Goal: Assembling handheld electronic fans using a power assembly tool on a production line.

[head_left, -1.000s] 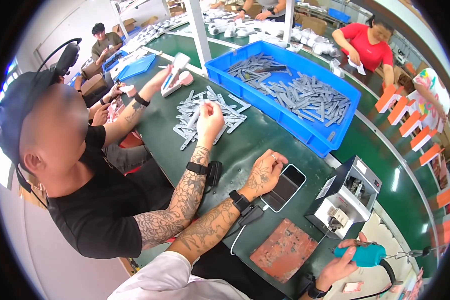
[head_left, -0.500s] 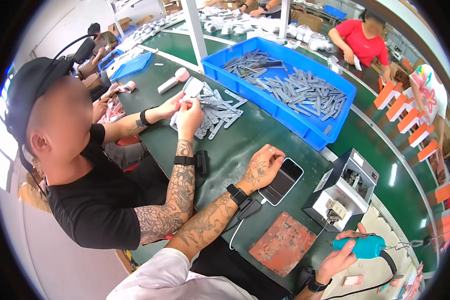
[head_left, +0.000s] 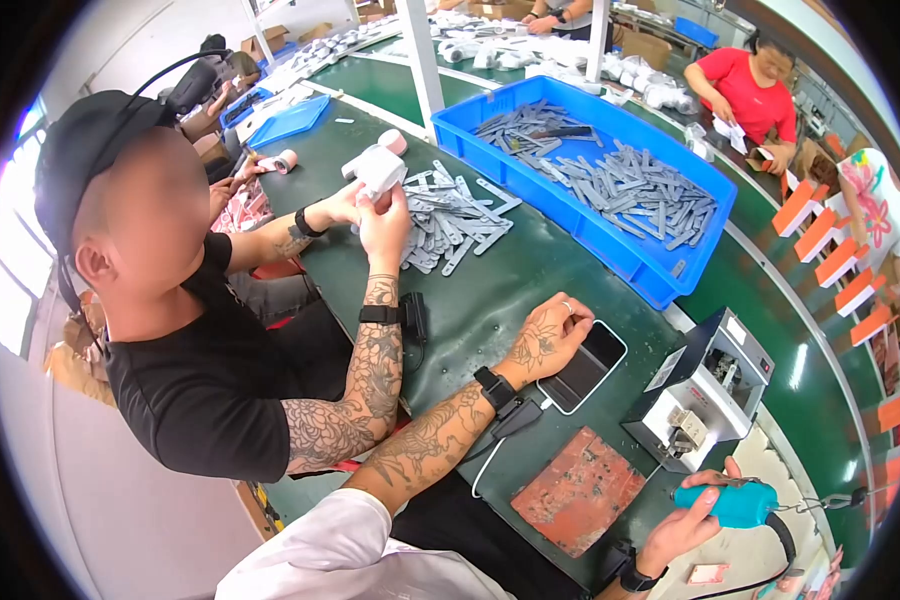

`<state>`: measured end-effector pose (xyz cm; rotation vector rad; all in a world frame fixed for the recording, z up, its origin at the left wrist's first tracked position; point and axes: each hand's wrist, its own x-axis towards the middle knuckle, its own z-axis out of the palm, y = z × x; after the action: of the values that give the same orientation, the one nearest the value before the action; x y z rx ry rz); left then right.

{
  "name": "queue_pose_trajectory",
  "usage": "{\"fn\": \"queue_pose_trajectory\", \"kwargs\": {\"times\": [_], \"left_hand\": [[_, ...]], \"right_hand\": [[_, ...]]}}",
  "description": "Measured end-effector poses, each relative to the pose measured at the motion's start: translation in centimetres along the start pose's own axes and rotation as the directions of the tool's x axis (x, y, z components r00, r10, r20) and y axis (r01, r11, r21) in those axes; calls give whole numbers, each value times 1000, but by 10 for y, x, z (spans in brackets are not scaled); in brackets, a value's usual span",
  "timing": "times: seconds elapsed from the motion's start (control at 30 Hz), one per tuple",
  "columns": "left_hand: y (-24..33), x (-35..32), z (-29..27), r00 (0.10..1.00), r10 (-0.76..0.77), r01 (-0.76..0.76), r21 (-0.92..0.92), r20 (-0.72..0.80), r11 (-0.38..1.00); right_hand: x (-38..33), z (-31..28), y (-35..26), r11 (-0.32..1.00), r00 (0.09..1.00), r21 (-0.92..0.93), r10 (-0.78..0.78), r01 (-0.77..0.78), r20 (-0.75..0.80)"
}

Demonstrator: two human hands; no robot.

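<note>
My left hand [head_left: 547,342] lies on the green worktable with its fingers curled together, beside a smartphone [head_left: 592,372] plugged into a white cable. Whether anything is between those fingers is hidden. At the lower right, my right hand [head_left: 682,528] is wrapped round a teal electric screwdriver [head_left: 732,503]. The screwdriver hangs from a chain and has a black cord; its tip is not in view. Between my forearms lies a worn red plate [head_left: 578,490]. Just beyond it stands a silver and black screw feeder [head_left: 698,395].
On my left, a co-worker in a black cap [head_left: 100,140] holds a white plastic housing [head_left: 374,172] over a pile of grey flat strips [head_left: 452,222]. A blue tray [head_left: 610,245] with more strips borders the green conveyor [head_left: 820,400]. Orange and white cards [head_left: 815,232] line its far side.
The whole view has shifted slightly to the right and down. The co-worker on the left has lifted and turned the white housing. My two hands keep their poses.
</note>
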<state>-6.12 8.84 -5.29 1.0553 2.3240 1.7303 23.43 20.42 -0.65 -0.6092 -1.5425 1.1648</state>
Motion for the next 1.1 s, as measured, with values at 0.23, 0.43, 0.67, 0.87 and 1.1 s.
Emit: {"fn": "queue_pose_trajectory", "kwargs": {"times": [0.23, 0.43, 0.67, 0.87, 1.1], "left_hand": [[0, 1, -1, 1000, 2, -2, 6, 11, 1000], [1, 2, -1, 1000, 7, -7, -6, 8, 1000], [3, 1, -2, 1000, -4, 4, 15, 6, 1000], [3, 2, 0, 1000, -8, 8, 21, 21, 1000], [1, 2, -3, 1000, 1, -1, 31, 21, 1000]], "right_hand": [[-3, -6, 11, 998, 1000, 56, -15, 14, 2], [-5, -4, 7, 984, 999, 178, 12, -19, 42], [-4, -8, 10, 993, 995, 120, -36, 25, 92], [-5, 7, -6, 1000, 1000, 19, -11, 10, 10], [-7, -2, -1, 999, 996, 41, -23, 19, 89]]}}
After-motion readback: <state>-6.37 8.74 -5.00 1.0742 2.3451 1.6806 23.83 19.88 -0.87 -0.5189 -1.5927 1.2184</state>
